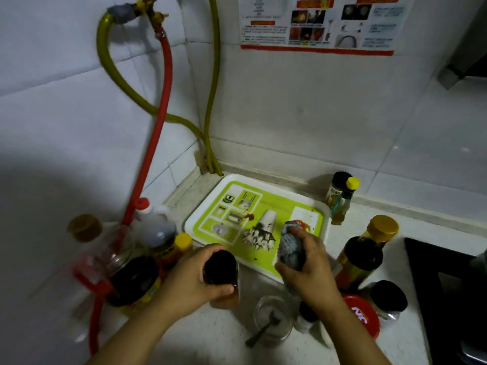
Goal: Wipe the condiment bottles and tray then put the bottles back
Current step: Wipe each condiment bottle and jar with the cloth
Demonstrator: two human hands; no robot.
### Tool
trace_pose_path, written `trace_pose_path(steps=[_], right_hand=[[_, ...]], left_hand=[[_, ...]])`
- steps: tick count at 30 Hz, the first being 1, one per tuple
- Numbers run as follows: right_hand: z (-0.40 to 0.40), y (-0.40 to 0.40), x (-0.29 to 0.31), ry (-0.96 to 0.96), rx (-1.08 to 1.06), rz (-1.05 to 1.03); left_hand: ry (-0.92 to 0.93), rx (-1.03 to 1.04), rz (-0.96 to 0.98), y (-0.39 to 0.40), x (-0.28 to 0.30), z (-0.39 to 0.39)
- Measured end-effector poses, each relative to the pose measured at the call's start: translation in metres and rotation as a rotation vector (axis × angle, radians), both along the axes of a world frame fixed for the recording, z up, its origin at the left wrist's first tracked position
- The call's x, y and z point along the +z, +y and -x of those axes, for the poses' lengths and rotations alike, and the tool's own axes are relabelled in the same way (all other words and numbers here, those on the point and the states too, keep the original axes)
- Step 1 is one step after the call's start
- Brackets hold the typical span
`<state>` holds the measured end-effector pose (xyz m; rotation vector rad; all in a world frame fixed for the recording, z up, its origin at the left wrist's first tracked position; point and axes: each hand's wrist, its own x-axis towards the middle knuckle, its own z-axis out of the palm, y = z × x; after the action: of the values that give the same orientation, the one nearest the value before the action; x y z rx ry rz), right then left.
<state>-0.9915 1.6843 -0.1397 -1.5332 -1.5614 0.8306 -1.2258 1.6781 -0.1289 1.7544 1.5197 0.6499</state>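
Two hands busy: my left hand (pixel 196 281) grips a dark-capped jar (pixel 220 271) at the tray's (pixel 266 187) near edge, right hand (pixel 311 270) clutches the cloth (pixel 290 246) over the tray—wiping step; next I'd rub that jar down.

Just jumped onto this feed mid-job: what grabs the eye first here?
The green and white tray in the counter corner holds no bottles and shows red smears. Over its near edge, the right hand grips a grey cloth, while the left hand holds a dark-capped jar. Condiment bottles crowd both sides, including a gold-capped dark sauce bottle at right.
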Motion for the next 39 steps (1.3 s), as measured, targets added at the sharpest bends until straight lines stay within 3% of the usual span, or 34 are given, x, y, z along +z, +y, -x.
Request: trace_pose_path(steps=[8, 19, 23, 26, 32, 39], right_hand=[[0.018, 0.000, -0.005, -0.041, 0.064, -0.064], [0.025, 0.001, -0.011, 0.005, 0.097, -0.056], [0.021, 0.001, -0.011, 0.012, 0.113, -0.035], [0.018, 0.000, -0.010, 0.027, 0.107, -0.021], [0.008, 0.001, 0.002, 0.065, 0.091, -0.021], [-0.020, 0.002, 0.018, 0.086, -0.099, -0.069]], left_hand=[[0.207, 0.172, 0.020, -0.040, -0.024, 0.033], [0.210, 0.365, 0.127, -0.057, -0.057, 0.046], [0.343, 0.336, 0.160, -0.057, -0.046, 0.044], [0.483, 0.359, 0.007, -0.053, -0.028, 0.034], [0.413, 0.273, -0.227, -0.017, 0.010, -0.007], [0.305, 0.006, -0.272, 0.048, 0.039, -0.077]])
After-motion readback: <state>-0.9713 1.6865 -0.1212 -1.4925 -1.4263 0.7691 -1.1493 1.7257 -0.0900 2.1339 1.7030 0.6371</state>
